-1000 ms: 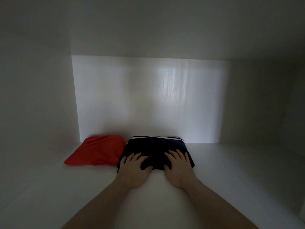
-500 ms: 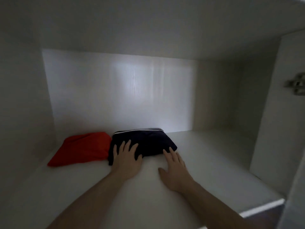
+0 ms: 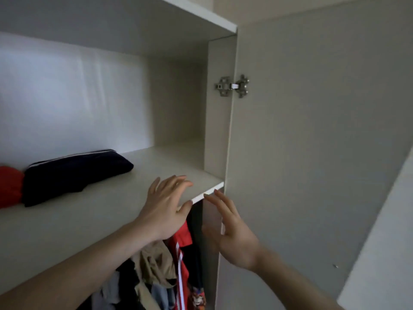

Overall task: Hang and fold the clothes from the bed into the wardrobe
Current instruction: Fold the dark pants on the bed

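Observation:
A folded navy garment with a white trim (image 3: 76, 173) lies on the white wardrobe shelf (image 3: 138, 166), next to a folded red garment (image 3: 9, 186) at the far left edge of view. My left hand (image 3: 166, 206) hovers over the shelf's front right corner, fingers spread and holding nothing. My right hand (image 3: 230, 231) is below and in front of the shelf edge, fingers straight, also free of any cloth. Both hands are well clear of the folded garments.
Below the shelf hang several garments (image 3: 165, 271), among them red, beige and dark ones. The open wardrobe door (image 3: 312, 153) stands at the right, with a metal hinge (image 3: 232, 86) on the side panel. Another shelf (image 3: 201, 16) runs overhead.
Both hands have let go of the navy garment and drawn back out of the shelf to the right. The view has swung right, showing the door and the hanging clothes.

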Demonstrator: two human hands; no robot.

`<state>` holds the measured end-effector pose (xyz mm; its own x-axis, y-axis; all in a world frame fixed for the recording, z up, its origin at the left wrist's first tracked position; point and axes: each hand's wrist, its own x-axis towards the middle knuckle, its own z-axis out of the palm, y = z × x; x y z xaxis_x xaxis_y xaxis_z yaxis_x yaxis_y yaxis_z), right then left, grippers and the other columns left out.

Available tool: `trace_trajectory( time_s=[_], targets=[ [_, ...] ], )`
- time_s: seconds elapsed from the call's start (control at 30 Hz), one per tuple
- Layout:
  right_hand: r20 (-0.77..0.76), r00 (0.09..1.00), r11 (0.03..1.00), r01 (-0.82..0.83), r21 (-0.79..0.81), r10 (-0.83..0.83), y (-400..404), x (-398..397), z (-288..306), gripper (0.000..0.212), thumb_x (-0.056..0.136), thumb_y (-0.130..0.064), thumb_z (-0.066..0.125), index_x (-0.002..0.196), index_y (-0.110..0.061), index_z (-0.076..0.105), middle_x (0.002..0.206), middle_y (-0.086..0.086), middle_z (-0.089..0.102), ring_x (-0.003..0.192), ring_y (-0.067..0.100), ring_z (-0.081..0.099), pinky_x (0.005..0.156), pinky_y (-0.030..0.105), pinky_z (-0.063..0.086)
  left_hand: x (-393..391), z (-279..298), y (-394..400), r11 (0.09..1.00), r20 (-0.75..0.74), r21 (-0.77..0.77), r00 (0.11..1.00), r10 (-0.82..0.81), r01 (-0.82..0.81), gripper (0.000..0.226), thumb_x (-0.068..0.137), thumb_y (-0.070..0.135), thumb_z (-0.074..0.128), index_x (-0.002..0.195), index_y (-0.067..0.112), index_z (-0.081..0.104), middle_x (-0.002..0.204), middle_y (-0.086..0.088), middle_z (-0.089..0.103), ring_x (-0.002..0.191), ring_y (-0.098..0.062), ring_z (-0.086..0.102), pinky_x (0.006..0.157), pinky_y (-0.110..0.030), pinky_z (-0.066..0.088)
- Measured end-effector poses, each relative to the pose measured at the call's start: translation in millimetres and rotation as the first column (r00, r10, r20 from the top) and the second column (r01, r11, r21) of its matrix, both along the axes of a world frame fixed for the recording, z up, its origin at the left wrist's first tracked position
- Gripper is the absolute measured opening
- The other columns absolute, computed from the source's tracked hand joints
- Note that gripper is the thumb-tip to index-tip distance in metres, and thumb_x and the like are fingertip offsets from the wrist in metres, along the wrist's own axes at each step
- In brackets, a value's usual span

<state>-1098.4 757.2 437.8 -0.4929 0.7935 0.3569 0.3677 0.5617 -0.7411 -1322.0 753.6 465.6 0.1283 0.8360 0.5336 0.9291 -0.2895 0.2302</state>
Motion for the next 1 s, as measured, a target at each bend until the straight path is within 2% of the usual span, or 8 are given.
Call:
trace_trajectory(
  time_s=[0.1, 0.23, 0.43, 0.53, 0.67, 0.83, 0.9, 1.0],
  targets=[
    [-0.003, 0.984, 0.984, 0.178, -0.021, -0.178, -51, 99, -8, 0.066, 0.100, -0.033, 0.066, 0.155, -0.048, 0.032, 0.161, -0.032, 0.016, 0.150, -0.008, 0.020, 0.120, 0.023, 0.028, 91, -6, -26, 0.979, 0.072, -0.045, 0.978, -0.194, 0.197, 0.043, 0.099, 0.035, 0.059, 0.141, 0.032, 0.049, 0.152, 0.013, 0.042, 0.145, -0.009, 0.032, 0.124, -0.039, 0.018],
    [-0.009, 0.903, 0.901, 0.428, -0.077, -0.429, -143, 235, -29, 0.064, 0.100, -0.034, 0.065, 0.151, -0.054, 0.033, 0.157, -0.038, 0.022, 0.144, -0.011, 0.031, 0.116, 0.027, 0.037, 213, -33, -76, 0.898, 0.162, -0.121, 0.901, -0.403, 0.424, 0.043, 0.093, 0.028, 0.067, 0.135, 0.021, 0.059, 0.146, 0.005, 0.053, 0.140, -0.016, 0.046, 0.116, -0.032, 0.032],
    [0.065, 0.707, 0.683, 0.699, -0.211, -0.704, -317, 408, -80, 0.060, 0.096, -0.047, 0.062, 0.145, -0.064, 0.032, 0.155, -0.039, 0.024, 0.136, -0.014, 0.037, 0.110, 0.024, 0.042, 407, -94, -177, 0.690, 0.229, -0.260, 0.738, -0.635, 0.675, 0.044, 0.100, 0.033, 0.062, 0.142, 0.038, 0.050, 0.155, 0.025, 0.034, 0.145, 0.004, 0.028, 0.120, -0.024, 0.021],
    [0.080, 0.577, 0.545, 0.801, -0.248, -0.813, -398, 473, -99, 0.061, 0.089, -0.056, 0.058, 0.144, -0.063, 0.034, 0.154, -0.039, 0.027, 0.136, -0.013, 0.039, 0.109, 0.025, 0.043, 497, -114, -231, 0.544, 0.278, -0.340, 0.635, -0.721, 0.767, 0.042, 0.100, 0.037, 0.059, 0.140, 0.044, 0.048, 0.155, 0.033, 0.027, 0.140, 0.016, 0.019, 0.119, -0.021, 0.021],
    [0.068, 0.383, 0.345, 0.885, -0.312, -0.921, -493, 539, -117, 0.058, 0.097, -0.036, 0.066, 0.146, -0.055, 0.040, 0.149, -0.038, 0.034, 0.135, -0.014, 0.039, 0.112, 0.029, 0.045, 596, -126, -292, 0.360, 0.307, -0.411, 0.499, -0.810, 0.837, 0.039, 0.100, 0.039, 0.060, 0.137, 0.048, 0.050, 0.153, 0.035, 0.029, 0.143, 0.009, 0.024, 0.113, -0.013, 0.023],
    [0.100, 0.130, 0.091, 0.940, -0.330, -0.986, -606, 600, -124, 0.059, 0.098, -0.033, 0.068, 0.147, -0.050, 0.040, 0.150, -0.035, 0.034, 0.132, -0.017, 0.039, 0.105, 0.013, 0.039, 712, -128, -364, 0.139, 0.258, -0.458, 0.281, -0.924, 0.878, 0.039, 0.099, 0.038, 0.061, 0.138, 0.042, 0.054, 0.152, 0.027, 0.036, 0.139, 0.003, 0.035, 0.115, -0.019, 0.030],
    [0.106, 0.026, -0.012, 0.940, -0.340, -0.994, -645, 620, -126, 0.057, 0.099, -0.034, 0.067, 0.146, -0.050, 0.041, 0.148, -0.035, 0.035, 0.130, -0.019, 0.038, 0.109, 0.019, 0.040, 755, -128, -391, 0.056, 0.256, -0.477, 0.200, -0.946, 0.877, 0.040, 0.099, 0.037, 0.062, 0.138, 0.040, 0.054, 0.152, 0.025, 0.037, 0.137, 0.001, 0.038, 0.112, -0.025, 0.037],
    [0.134, -0.097, -0.139, 0.924, -0.356, -0.986, -697, 647, -130, 0.054, 0.099, -0.036, 0.065, 0.145, -0.052, 0.039, 0.147, -0.037, 0.034, 0.132, -0.014, 0.039, 0.114, 0.028, 0.040, 817, -131, -431, -0.050, 0.251, -0.491, 0.087, -0.964, 0.870, 0.041, 0.098, 0.036, 0.063, 0.138, 0.039, 0.056, 0.152, 0.024, 0.039, 0.139, 0.000, 0.039, 0.115, -0.030, 0.036]
  ],
)
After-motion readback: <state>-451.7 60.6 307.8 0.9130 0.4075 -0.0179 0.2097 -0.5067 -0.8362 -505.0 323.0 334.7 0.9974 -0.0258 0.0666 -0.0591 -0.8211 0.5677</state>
